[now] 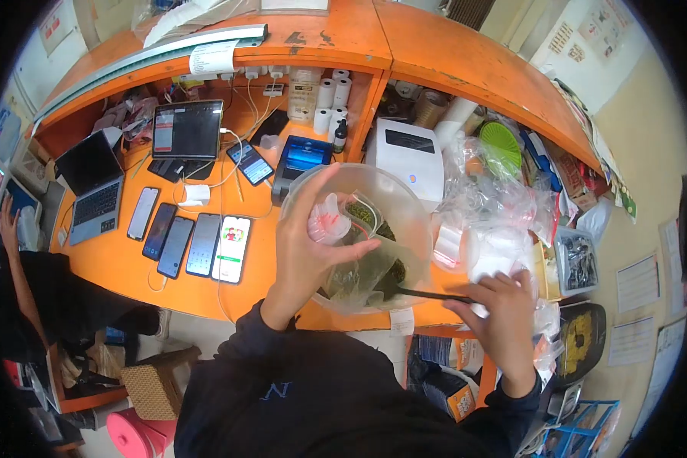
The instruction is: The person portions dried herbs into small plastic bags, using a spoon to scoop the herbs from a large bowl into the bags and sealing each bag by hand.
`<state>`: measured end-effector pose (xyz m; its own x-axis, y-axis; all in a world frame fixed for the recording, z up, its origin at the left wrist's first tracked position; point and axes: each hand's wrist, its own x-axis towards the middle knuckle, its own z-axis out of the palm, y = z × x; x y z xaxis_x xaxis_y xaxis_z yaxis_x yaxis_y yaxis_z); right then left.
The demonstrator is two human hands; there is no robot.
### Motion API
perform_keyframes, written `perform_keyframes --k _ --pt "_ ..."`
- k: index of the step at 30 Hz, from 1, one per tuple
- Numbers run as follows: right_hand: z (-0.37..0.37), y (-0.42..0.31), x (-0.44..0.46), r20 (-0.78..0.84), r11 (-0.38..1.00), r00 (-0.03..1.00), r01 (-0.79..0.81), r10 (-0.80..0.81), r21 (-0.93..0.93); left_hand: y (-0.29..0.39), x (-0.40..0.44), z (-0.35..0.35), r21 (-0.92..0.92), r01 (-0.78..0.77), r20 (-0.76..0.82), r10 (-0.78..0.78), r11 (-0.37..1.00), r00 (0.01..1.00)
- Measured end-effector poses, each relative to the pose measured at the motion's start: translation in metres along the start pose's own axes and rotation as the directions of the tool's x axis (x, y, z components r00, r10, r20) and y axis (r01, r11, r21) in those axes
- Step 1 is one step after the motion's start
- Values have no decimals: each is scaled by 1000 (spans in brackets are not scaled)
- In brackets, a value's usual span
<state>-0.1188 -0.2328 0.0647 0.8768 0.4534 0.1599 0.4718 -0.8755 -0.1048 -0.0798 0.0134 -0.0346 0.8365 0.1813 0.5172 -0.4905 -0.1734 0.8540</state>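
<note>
A large translucent round tub (417,221) stands at the front edge of the orange desk, with dark green bits inside. My left hand (305,244) is over its left side, fingers wrapped round a clear plastic bag (330,221) with red marks. The bag's lower part hangs into the tub. In my right hand (500,313), at the tub's right, is the dark handle of a utensil (427,294). The utensil's far end reaches into the tub near the green bits and is partly hidden by the bag.
Several phones (231,248) and a laptop (99,191) lie on the left of the desk. A tablet (187,128) and a white printer (406,160) stand behind. Plastic bags (504,195) are heaped at right. Another person's arm (19,267) shows at far left.
</note>
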Motion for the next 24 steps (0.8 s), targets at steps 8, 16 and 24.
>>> perform_keyframes --k 8,16,24 --pt "39 -31 79 -361 895 902 347 -237 280 2 0 13 111 -125 -25 128 986 991" --pt "41 -19 95 -369 772 903 392 -219 500 3 1 -11 -242 204 136 -175 949 975" --pt "46 -13 93 -188 529 968 248 -165 812 21 -2 -6 -214 207 120 -184 955 976"
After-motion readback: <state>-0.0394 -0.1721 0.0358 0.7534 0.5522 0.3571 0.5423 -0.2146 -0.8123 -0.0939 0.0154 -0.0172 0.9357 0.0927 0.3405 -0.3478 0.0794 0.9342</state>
